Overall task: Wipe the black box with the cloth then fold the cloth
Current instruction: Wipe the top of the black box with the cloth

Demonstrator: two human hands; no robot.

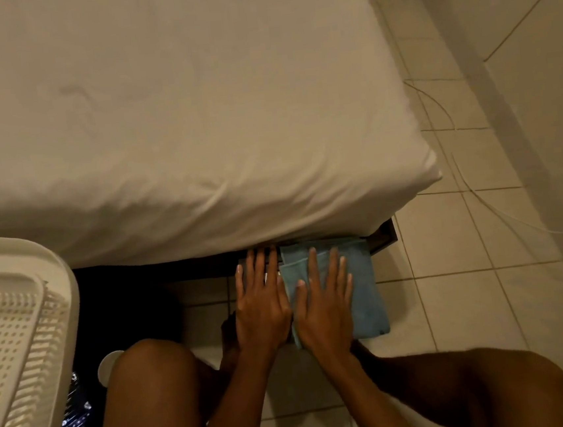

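Folding looks well under way: the blue cloth point(362, 284) lies at about 5 o'clock from the middle of the view, already doubled into a neat rectangle with a layered edge showing at its far left corner. The right hand point(326, 305) lies flat on it, fingers straight and spread, pressing the layers down. The left hand point(261, 304) rests just beside it at 6 o'clock, also flat with straight fingers, its thumb side touching the cloth's left edge; neither hand grips anything. Judging from this, the wiping is done and only a last fold or smoothing is left.

The black box is hard to make out. It may be the dark surface under the cloth and the left fingertips, but the shadow below the bed point(178, 120) at 12 o'clock swallows its outline, so no wiped surface can be checked. The cloth's far edge runs up under the mattress overhang. A white slatted basket point(19, 324) is cut off at 8 o'clock, and a thin cable point(500, 213) trails over the floor tiles point(470, 298) at 3 o'clock.
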